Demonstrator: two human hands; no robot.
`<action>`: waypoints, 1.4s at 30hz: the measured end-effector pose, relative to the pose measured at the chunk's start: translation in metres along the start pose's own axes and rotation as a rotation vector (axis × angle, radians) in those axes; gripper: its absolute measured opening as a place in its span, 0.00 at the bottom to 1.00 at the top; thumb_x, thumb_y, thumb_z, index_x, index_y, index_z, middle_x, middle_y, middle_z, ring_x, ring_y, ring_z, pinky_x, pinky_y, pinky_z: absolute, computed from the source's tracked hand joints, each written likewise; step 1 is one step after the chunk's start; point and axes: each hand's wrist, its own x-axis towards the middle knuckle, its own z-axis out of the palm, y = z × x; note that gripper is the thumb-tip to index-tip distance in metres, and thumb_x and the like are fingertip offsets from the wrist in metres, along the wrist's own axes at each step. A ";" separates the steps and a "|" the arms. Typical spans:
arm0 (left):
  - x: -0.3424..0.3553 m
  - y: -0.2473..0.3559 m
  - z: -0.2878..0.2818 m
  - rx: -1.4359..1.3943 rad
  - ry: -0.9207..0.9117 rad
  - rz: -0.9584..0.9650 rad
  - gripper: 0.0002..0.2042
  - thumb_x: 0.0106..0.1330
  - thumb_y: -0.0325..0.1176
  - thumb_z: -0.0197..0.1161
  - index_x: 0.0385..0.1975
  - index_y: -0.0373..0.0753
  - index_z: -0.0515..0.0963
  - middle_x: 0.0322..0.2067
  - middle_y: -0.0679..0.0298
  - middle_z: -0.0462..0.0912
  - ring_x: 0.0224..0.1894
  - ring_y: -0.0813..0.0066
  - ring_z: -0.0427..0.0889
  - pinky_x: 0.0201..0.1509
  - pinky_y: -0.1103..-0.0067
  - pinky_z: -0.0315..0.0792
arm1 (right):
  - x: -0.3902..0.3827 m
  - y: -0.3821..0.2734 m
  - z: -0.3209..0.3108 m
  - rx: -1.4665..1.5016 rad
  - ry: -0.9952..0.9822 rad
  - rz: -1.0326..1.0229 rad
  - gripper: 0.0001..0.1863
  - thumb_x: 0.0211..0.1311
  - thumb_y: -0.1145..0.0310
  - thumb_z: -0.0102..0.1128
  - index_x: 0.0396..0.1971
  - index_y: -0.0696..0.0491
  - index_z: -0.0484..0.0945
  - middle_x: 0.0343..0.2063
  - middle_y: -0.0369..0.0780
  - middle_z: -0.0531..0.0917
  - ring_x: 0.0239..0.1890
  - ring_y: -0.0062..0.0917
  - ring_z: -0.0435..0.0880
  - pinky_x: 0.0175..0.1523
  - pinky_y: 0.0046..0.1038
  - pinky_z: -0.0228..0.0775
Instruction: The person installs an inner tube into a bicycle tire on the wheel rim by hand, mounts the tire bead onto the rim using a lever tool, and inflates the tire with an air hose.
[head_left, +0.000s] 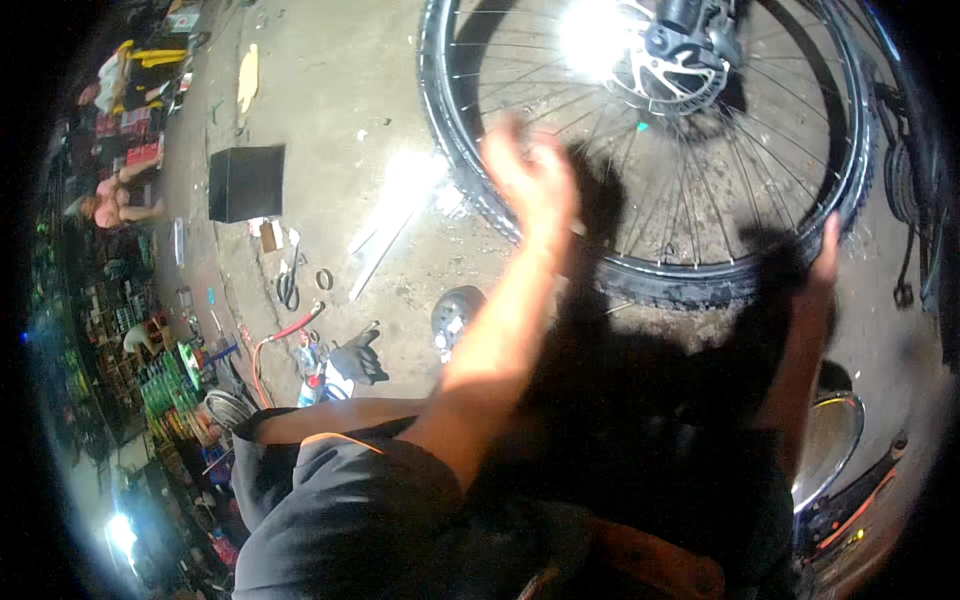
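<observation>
A bicycle wheel (648, 284) with a black knobby tyre, thin spokes and a disc brake rotor (668, 85) fills the upper right. Over the tyre's left side is my left hand (535, 180), blurred, with its fingers apart and nothing in them. It overlaps the tyre in view; whether it touches cannot be made out. My right hand (826, 262) is at the tyre's lower right edge, one finger stretched along the outside. Dark shadow hides the rest of that hand. The fork's lower end (680, 35) shows at the hub, beside a bright glare.
On the floor at left lie a black box (247, 184), scissors (288, 275), a red hose (290, 328) and a dark glove (358, 358). A round black object (459, 312) sits beside my left forearm. Shelves of goods line the far left; another wheel rim (858, 425) is at lower right.
</observation>
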 end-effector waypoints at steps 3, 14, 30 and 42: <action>0.077 -0.089 -0.037 0.310 0.087 -0.010 0.24 0.63 0.40 0.59 0.52 0.28 0.66 0.48 0.46 0.70 0.51 0.54 0.70 0.57 0.66 0.64 | -0.047 0.040 0.027 0.020 -0.006 -0.133 0.23 0.64 0.48 0.50 0.38 0.55 0.77 0.31 0.39 0.81 0.33 0.26 0.79 0.43 0.27 0.72; 0.114 -0.108 -0.055 0.402 -0.280 -0.370 0.30 0.56 0.53 0.63 0.42 0.26 0.74 0.38 0.45 0.79 0.41 0.59 0.78 0.47 0.69 0.69 | 0.008 -0.008 0.020 0.041 0.008 -0.027 0.25 0.65 0.44 0.46 0.38 0.54 0.72 0.27 0.36 0.75 0.30 0.25 0.74 0.37 0.24 0.68; 0.199 -0.169 -0.019 0.356 -0.249 -0.216 0.24 0.68 0.49 0.51 0.36 0.29 0.76 0.23 0.55 0.78 0.27 0.67 0.74 0.32 0.71 0.70 | -0.049 0.107 0.038 0.167 0.098 -0.069 0.28 0.66 0.45 0.44 0.54 0.53 0.70 0.46 0.36 0.78 0.44 0.28 0.75 0.53 0.30 0.65; 0.156 -0.088 -0.075 0.367 -1.038 -0.510 0.16 0.64 0.40 0.55 0.35 0.32 0.81 0.19 0.62 0.79 0.20 0.78 0.73 0.20 0.79 0.65 | 0.042 -0.023 0.060 -0.149 0.213 -0.108 0.44 0.54 0.41 0.59 0.57 0.65 0.64 0.55 0.48 0.71 0.55 0.34 0.71 0.61 0.32 0.59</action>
